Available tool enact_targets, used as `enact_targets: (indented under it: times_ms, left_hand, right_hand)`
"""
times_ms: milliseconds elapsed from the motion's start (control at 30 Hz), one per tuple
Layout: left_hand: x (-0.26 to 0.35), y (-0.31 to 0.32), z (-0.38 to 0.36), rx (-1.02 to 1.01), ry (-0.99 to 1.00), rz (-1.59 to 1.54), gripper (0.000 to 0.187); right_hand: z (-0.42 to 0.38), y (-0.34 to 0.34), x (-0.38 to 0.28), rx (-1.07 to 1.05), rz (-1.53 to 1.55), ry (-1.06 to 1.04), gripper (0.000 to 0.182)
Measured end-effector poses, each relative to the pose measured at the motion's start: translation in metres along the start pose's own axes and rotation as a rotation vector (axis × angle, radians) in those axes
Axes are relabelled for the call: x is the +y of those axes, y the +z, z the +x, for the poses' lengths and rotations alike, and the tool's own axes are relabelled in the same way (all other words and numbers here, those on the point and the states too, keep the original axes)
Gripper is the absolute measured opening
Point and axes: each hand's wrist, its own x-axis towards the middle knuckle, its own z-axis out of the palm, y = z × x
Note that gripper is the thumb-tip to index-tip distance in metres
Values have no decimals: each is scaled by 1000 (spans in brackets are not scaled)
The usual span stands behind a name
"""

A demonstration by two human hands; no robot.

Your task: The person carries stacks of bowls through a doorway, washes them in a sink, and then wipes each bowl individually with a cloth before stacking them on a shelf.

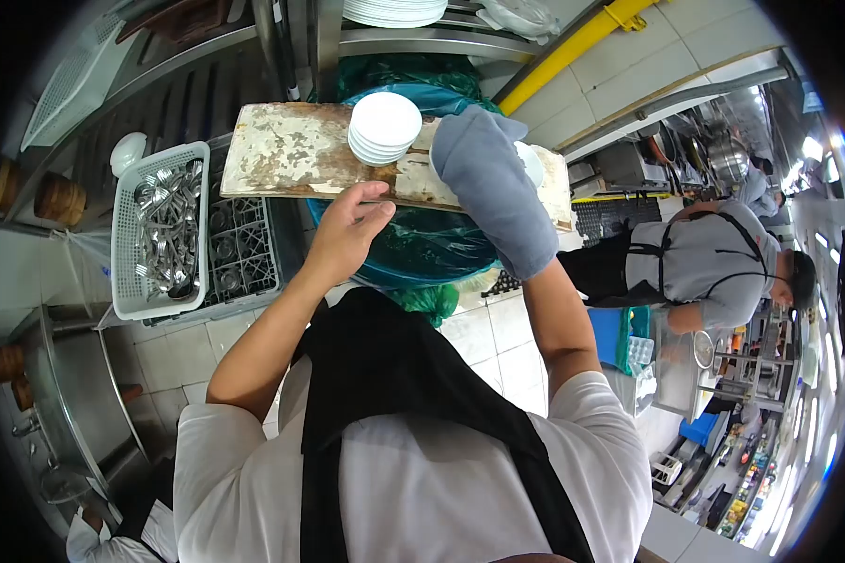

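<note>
My left hand (351,228) is open just below the front edge of a worn wooden board (282,150), its thumb and fingers apart with nothing between them. Right above those fingertips stands a stack of small white plates (385,122) on the board. A grey-blue cloth (493,178) drapes over my right hand and forearm, so the fingers are hidden. Behind that cloth, more white dishes (533,165) show partly at the board's right end. The board lies across a large bin lined with a green plastic bag (427,249).
A white basket of cutlery (119,239) stands left of the board, beside a grey rack of glasses (244,246). White plates (394,11) sit on a metal shelf above. A yellow pipe (573,52) runs at upper right. A co-worker (704,253) stands at right, another person at lower left.
</note>
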Motion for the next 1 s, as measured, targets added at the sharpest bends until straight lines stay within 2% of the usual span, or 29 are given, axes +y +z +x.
enact_targets:
  times_ms: [33,100,133,167,200,233,300,333,367,400,433,500,567,600,700,800,833,900,933,967,1000]
  left_hand:
    - [5,1,1,-8,1,0,45]
    - [17,2,4,90,126,381,44]
    - [21,2,9,84,131,382,44]
    - [25,0,16,142,341,580,42]
    - [26,-2,24,201,554,776,41]
    - [27,-6,35,196,559,779,41]
    - [29,-13,63,148,769,1078,40]
    - [30,-15,75,146,848,1137,30]
    - [35,-17,85,139,861,1139,30]
    - [40,-18,93,-21,702,1294,27]
    - [45,-19,100,-182,536,1439,25]
    - [47,-22,111,-216,627,1454,19]
    - [55,-21,114,-331,484,1485,19]
    - [49,-26,121,-345,565,1434,13]
    - [55,-32,129,-464,617,1409,12]
    - [58,-31,134,-472,625,1423,11]
    - [59,-30,134,-477,625,1426,11]
    - [64,-28,134,-489,508,1459,10]
    - [64,-28,135,-491,509,1460,10]
    - [64,-27,136,-513,523,1460,11]
    - [63,-27,136,-533,535,1459,11]
  right_hand:
    - [-1,-6,-1,-12,133,76,10]
    - [-3,-15,-2,13,542,309,9]
    - [-2,-19,-2,79,929,549,9]
    - [-1,-25,-4,240,1361,773,9]
    - [1,-29,-4,463,1591,910,8]
    - [-11,-35,10,419,1204,632,8]
    - [-15,-79,-3,617,1195,807,17]
    - [-21,-95,-7,631,1190,808,17]
    - [-30,-108,-7,780,1509,846,25]
    - [-39,-117,0,929,1831,865,33]
    - [-66,-100,22,996,2097,776,35]
    - [-77,-116,9,962,1640,917,29]
    - [-89,-121,-10,833,1442,950,24]
    - [-94,-122,-22,754,1400,954,22]
    - [-102,-109,-45,472,1397,950,19]
    - [-107,-84,-58,136,1434,905,22]
    - [-109,-75,-62,140,1436,908,22]
    - [-112,-58,-70,-101,944,478,20]
    - [-98,-93,-74,227,1700,864,19]
    - [-100,-93,-74,226,1699,863,19]
    - [-101,-90,-73,203,1459,770,21]
